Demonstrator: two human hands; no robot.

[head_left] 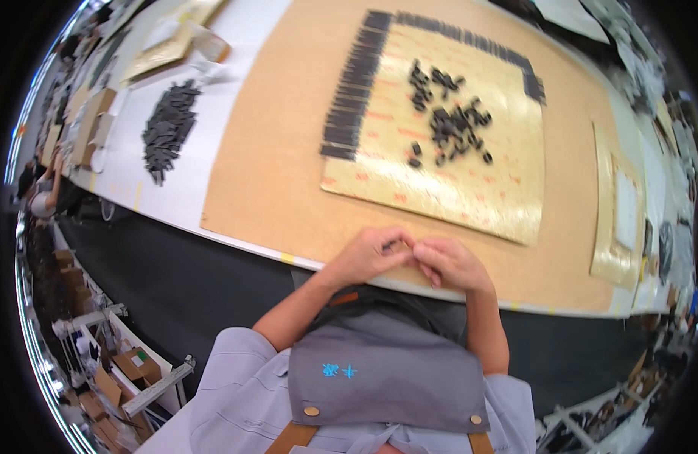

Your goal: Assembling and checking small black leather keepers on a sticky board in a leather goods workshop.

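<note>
My left hand (370, 256) and my right hand (450, 263) meet at the near edge of the table, fingertips pinched together on a small dark piece (399, 245) between them. Just beyond them lies a shiny gold sheet (470, 189). A loose heap of small black pieces (451, 117) sits in the sheet's middle. Black pieces stand in neat rows (352, 94) along the sheet's left and top edges.
The gold sheet rests on a brown board (273, 151) on a white table (178, 193). A pile of black strips (167, 129) lies at the left. Another gold sheet (614, 219) lies at the right. Cardboard boxes (133, 367) stand on the floor, lower left.
</note>
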